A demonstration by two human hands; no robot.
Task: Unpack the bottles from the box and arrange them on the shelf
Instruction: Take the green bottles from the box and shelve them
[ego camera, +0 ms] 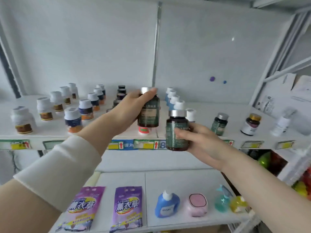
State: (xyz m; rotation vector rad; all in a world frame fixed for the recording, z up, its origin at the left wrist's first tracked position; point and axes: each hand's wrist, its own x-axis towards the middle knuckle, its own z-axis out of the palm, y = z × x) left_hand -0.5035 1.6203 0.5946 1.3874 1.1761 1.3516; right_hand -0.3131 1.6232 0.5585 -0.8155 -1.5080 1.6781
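We were at the placing step. Our left hand [133, 105] held one dark bottle [149, 113] in a closed grip above the shelf [50, 132], over a small red-and-green item [143, 130]. Our right hand [198, 140] gripped a second dark bottle [177, 130] at the shelf's front edge. The box was out of view. Next, we judged, each bottle required an upright set-down beside the matching green-labelled bottle [219, 123].

Left hand [133, 106]: arm stretched forward, pale sleeve to mid-forearm, fingers wrapped round a dark bottle [149, 111] | Right hand [200, 142]: lower and nearer, bare forearm, thumb across a second dark bottle [176, 132], held upright
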